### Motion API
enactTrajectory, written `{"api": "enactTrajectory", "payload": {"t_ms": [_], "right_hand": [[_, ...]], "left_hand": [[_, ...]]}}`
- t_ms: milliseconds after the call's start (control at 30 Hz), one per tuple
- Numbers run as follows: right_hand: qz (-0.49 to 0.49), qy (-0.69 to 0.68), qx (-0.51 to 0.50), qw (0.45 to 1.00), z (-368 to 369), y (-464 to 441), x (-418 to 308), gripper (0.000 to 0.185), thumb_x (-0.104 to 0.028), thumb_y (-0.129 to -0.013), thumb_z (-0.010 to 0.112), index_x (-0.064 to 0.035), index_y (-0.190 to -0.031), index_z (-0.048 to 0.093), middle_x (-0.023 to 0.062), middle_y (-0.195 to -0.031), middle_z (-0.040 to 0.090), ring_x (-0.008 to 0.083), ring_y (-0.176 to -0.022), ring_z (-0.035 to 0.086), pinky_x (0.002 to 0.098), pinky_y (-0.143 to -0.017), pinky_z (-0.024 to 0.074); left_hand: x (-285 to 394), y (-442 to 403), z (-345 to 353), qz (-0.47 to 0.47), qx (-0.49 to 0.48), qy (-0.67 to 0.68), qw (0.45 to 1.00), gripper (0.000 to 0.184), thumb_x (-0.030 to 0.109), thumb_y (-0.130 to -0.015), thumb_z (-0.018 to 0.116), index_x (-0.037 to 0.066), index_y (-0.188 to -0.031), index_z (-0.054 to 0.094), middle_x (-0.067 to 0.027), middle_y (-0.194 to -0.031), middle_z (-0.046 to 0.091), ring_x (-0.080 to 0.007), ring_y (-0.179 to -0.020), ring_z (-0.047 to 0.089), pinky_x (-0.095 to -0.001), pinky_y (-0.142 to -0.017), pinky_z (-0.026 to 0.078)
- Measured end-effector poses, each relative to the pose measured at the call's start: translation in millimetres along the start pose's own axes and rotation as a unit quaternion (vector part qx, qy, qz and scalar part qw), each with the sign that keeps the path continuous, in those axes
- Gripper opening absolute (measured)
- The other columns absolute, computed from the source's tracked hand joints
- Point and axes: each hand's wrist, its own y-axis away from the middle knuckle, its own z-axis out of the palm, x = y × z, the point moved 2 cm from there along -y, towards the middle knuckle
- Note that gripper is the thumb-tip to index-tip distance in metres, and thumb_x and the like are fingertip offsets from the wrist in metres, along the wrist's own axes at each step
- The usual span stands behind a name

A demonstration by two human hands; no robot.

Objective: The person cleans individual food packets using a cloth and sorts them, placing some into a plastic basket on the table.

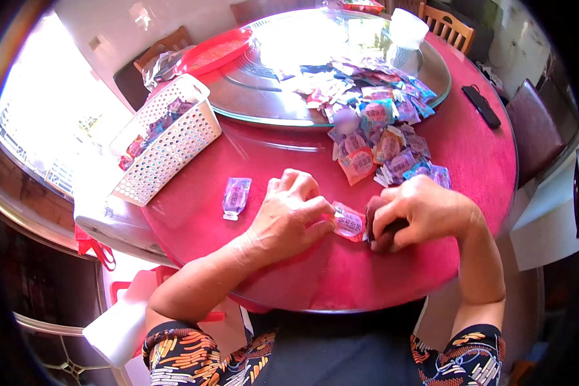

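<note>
Thumb and fingers of my left hand [291,211] pinch the left end of a small pink-and-red printed packet [349,222] just above the red table. My right hand [426,211] is closed around a dark brown cloth-like piece [387,237], which touches the packet's right end. Left of my left hand lies a single purple packet [237,195]. Beyond my hands is a loose heap of purple, orange and blue packets [389,151], spreading up onto the glass turntable [264,106].
A white perforated basket [170,153] with packets inside stands at the table's left. A red tray [215,53] and a white container [408,29] are on the turntable. A black elongated object [481,107] lies near the right edge. Chairs surround the round table [283,283].
</note>
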Motion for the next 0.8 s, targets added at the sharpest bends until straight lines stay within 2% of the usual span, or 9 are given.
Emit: {"api": "enactTrajectory", "payload": {"t_ms": [67,133,167,200,300,400,567,700,800], "right_hand": [[-0.040,-0.109,0.003,0.993,-2,-4,10,0.025,-0.016,-0.071,0.083,-0.0119,-0.095,0.081,0.0100,-0.092,0.076,0.0287,-0.087,0.074,0.0387,-0.079,0.0584],[-0.082,-0.147,0.082,0.982,1,-8,23,0.023,-0.007,-0.072,0.080,-0.0042,-0.095,0.078,0.0098,-0.092,0.076,0.0233,-0.087,0.075,0.0342,-0.079,0.0583],[-0.070,-0.146,0.108,0.981,-2,-8,24,0.025,-0.006,-0.072,0.079,-0.0029,-0.096,0.078,0.0104,-0.092,0.076,0.0229,-0.086,0.074,0.0339,-0.080,0.0583],[-0.059,-0.141,0.135,0.979,-6,-6,23,0.026,-0.005,-0.071,0.078,-0.0016,-0.097,0.078,0.0109,-0.092,0.076,0.0224,-0.085,0.074,0.0335,-0.080,0.0584],[-0.035,-0.109,0.200,0.973,-10,-2,22,0.029,-0.004,-0.070,0.077,-0.0009,-0.099,0.078,0.0117,-0.093,0.076,0.0236,-0.085,0.073,0.0337,-0.083,0.0587],[-0.062,-0.113,0.238,0.963,-12,-2,20,0.029,-0.005,-0.071,0.079,-0.0015,-0.099,0.078,0.0110,-0.094,0.077,0.0232,-0.086,0.073,0.0339,-0.084,0.0589],[-0.085,-0.136,0.256,0.953,-10,-4,24,0.033,0.007,-0.069,0.084,0.0006,-0.101,0.077,0.0076,-0.098,0.074,0.0181,-0.093,0.069,0.0320,-0.086,0.0568],[-0.067,-0.148,0.263,0.951,-9,-6,23,0.032,0.006,-0.069,0.085,0.0004,-0.100,0.078,0.0071,-0.097,0.074,0.0178,-0.092,0.068,0.0318,-0.086,0.0565],[-0.060,-0.129,0.265,0.954,-8,-5,23,0.030,0.002,-0.071,0.084,-0.0010,-0.101,0.079,0.0075,-0.096,0.075,0.0185,-0.089,0.070,0.0318,-0.085,0.0569]], "left_hand": [[0,-1,2,0.016,0.024,0.007,1.000,0.038,0.022,-0.075,0.090,0.016,-0.109,0.075,-0.0087,-0.111,0.062,-0.0342,-0.112,0.056,-0.0505,-0.096,0.047],[2,-6,1,0.046,0.048,0.029,0.997,0.039,0.025,-0.077,0.088,0.018,-0.112,0.073,-0.0076,-0.112,0.062,-0.0325,-0.113,0.057,-0.0490,-0.088,0.045],[3,-6,2,0.059,0.036,0.045,0.997,0.040,0.022,-0.078,0.088,0.017,-0.114,0.074,-0.0071,-0.115,0.064,-0.0316,-0.115,0.057,-0.0479,-0.090,0.046],[9,-7,0,0.072,0.013,0.052,0.996,0.044,0.017,-0.077,0.089,0.013,-0.118,0.075,-0.0091,-0.114,0.066,-0.0334,-0.113,0.059,-0.0474,-0.097,0.049],[7,-5,9,0.080,-0.017,0.038,0.996,0.043,0.015,-0.078,0.089,0.013,-0.118,0.075,-0.0078,-0.113,0.066,-0.0315,-0.111,0.060,-0.0466,-0.096,0.049],[7,-7,8,0.083,-0.012,0.021,0.996,0.040,0.014,-0.078,0.088,0.012,-0.115,0.074,-0.0067,-0.110,0.067,-0.0304,-0.106,0.061,-0.0465,-0.094,0.049],[12,-7,6,0.090,0.030,-0.025,0.995,0.032,0.010,-0.083,0.085,0.008,-0.113,0.073,-0.0073,-0.099,0.068,-0.0296,-0.093,0.065,-0.0431,-0.089,0.051],[1,-1,6,-0.048,0.120,0.162,0.978,0.019,0.001,-0.091,0.075,0.005,-0.110,0.072,-0.0109,-0.089,0.072,-0.0288,-0.081,0.068,-0.0383,-0.077,0.054],[-4,1,5,-0.175,0.102,0.221,0.954,0.024,0.001,-0.090,0.076,0.004,-0.113,0.073,-0.0113,-0.090,0.071,-0.0292,-0.080,0.068,-0.0379,-0.077,0.055]]}}
